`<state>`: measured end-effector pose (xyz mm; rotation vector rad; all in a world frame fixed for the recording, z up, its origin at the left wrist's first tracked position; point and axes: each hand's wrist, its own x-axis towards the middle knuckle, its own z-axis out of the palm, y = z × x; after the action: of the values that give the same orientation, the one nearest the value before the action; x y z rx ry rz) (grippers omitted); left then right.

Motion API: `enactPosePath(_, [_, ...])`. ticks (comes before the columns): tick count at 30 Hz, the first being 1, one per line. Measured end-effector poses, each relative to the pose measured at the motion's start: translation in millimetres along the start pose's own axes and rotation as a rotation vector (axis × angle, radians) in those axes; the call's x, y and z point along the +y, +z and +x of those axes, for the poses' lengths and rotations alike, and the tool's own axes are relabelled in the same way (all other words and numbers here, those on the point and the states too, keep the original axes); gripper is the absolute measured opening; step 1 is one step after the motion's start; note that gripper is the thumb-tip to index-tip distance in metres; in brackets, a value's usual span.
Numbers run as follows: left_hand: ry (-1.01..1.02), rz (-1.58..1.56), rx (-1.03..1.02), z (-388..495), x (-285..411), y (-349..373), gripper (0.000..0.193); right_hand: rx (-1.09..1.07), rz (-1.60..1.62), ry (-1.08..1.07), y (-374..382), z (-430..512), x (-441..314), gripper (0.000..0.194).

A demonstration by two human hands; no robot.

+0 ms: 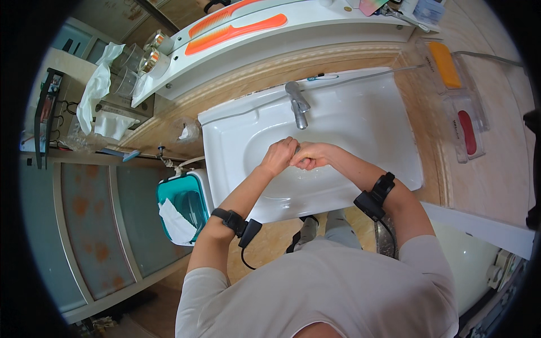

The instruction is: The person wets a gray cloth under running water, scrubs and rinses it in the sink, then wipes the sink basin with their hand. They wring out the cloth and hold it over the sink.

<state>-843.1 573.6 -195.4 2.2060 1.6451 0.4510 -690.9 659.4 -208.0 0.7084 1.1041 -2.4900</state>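
Note:
Both hands meet over the bowl of a white ceramic washbasin (363, 126), just below the spout of a chrome faucet (298, 105). My left hand (280, 155) is curled, its fingers against my right hand (312, 155), whose fingers are bent too. A small greyish bit shows between them; whether it is water or a held object cannot be made out. The palms are hidden. Some water appears to lie in the bowl under the hands. A thin grey cable (355, 82) runs along the basin's back rim, behind the faucet.
An orange comb (236, 34) and lidded jars (154, 63) stand on the white shelf above. Clear plastic cases (473, 103) sit on the right counter. At left are a teal-lined bin (169, 186), clear cups (126, 82) and white tissue (95, 91). Both forearms wear black strapped devices with cables.

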Motion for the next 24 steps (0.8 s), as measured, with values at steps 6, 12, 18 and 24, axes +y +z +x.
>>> enactPosePath(6, [-0.212,0.067,-0.172,3.1,-8.1,11.3,0.022,0.473,-0.823,-0.205,10.4,27.4,10.3,0.023])
enactPosePath(12, [-0.380,0.029,-0.281,-0.8,-5.5,19.1,0.023,0.687,-1.275,-0.203,20.2,26.7,20.3,0.043])
enactPosePath(18, [-0.539,-0.103,-0.389,-6.9,-18.7,46.2,0.033,0.633,-1.518,-0.293,22.2,28.2,30.4,0.037])
enactPosePath(24, [-0.619,-0.474,-0.438,-11.6,-34.3,62.1,0.042,0.700,-1.729,-0.408,16.2,33.9,44.7,0.034])
